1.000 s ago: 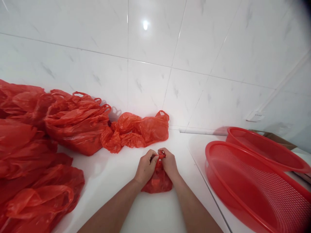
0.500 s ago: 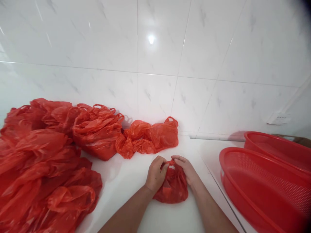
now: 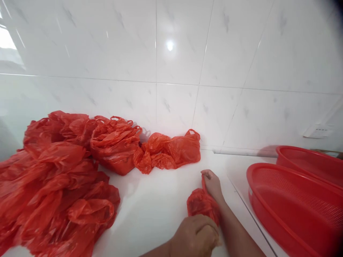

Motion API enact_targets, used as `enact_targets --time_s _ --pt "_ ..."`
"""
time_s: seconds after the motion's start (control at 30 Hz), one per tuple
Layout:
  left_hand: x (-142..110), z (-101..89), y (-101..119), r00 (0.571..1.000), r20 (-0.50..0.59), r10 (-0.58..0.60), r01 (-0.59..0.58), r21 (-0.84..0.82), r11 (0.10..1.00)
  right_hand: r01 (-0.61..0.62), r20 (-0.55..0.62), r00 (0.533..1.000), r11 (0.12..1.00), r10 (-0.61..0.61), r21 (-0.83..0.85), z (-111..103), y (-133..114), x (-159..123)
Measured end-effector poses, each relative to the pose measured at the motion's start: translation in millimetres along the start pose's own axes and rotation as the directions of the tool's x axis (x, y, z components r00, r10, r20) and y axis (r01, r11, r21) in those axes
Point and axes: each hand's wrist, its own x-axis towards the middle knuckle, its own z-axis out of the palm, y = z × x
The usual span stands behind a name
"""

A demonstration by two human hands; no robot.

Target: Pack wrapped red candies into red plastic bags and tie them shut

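Observation:
A small red plastic bag (image 3: 199,201), bunched up, is between my two hands over the white tabletop. My right hand (image 3: 213,184) pinches a twisted strip of it, perhaps a handle, at its far end. My left hand (image 3: 197,233) is curled over the bag's near side, fingers bent and slightly blurred; its back hides exactly which part it grips. What the bag contains cannot be made out.
Left of my hands spreads a big heap of red plastic bags (image 3: 61,178). Smaller red bags (image 3: 184,148) lie along the tiled wall. On the right stand two red mesh-walled baskets, a nearer one (image 3: 264,200) and a farther one (image 3: 300,155).
My left hand has come down and toward me, from the bag's top to its near side. My right hand has shifted slightly right, drawing a strip out. The bag has turned and narrowed.

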Motion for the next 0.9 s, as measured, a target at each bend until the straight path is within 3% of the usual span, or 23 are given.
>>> enact_targets --time_s 0.2,0.3,0.37,0.43,0.5,0.6,0.67,0.73,0.8,0.9 --pt "-7 -0.7 -4 0.999 -0.004 0.039 -0.038 0.135 0.990 0.006 0.024 1.000 1.000 -0.006 0.005 -3 0 -2" --pt "-9 -4.0 -10 0.988 -0.047 -0.147 0.153 0.175 0.973 0.018 0.058 0.998 1.000 -0.017 -0.004 -5 6 0" --pt "-9 -5.9 -16 0.921 -0.068 -0.382 0.388 0.138 0.911 0.034 0.093 0.995 0.996 -0.027 -0.080 -5 8 2" --pt "-9 -6.5 -23 0.795 -0.037 -0.606 0.606 0.110 0.788 0.050 0.133 0.991 0.981 -0.024 -0.190 -5 9 3" --pt "-9 -5.6 -29 0.697 0.062 -0.714 0.705 0.117 0.699 0.059 0.177 0.984 0.959 -0.010 -0.276 -4 8 3" --pt "-9 -4.3 -36 0.659 0.289 -0.694 0.680 0.164 0.714 0.054 0.231 0.973 0.935 0.030 -0.350 -5 7 2" --pt "-8 -6.6 -38 0.605 0.400 -0.689 0.657 0.237 0.715 0.053 0.250 0.967 0.923 0.048 -0.381 -6 9 2" --pt "-6 -13.9 -37 0.520 0.437 -0.734 0.670 0.326 0.667 0.052 0.259 0.964 0.913 0.060 -0.405 -6 12 3" --pt "-4 -27.3 -31 0.472 0.423 -0.773 0.700 0.353 0.620 0.029 0.255 0.963 0.898 0.094 -0.439 -6 16 5" --pt "2 -57.7 -12 0.515 0.365 -0.776 0.723 0.301 0.622 0.002 0.240 0.960 0.858 0.142 -0.513 -7 27 13"
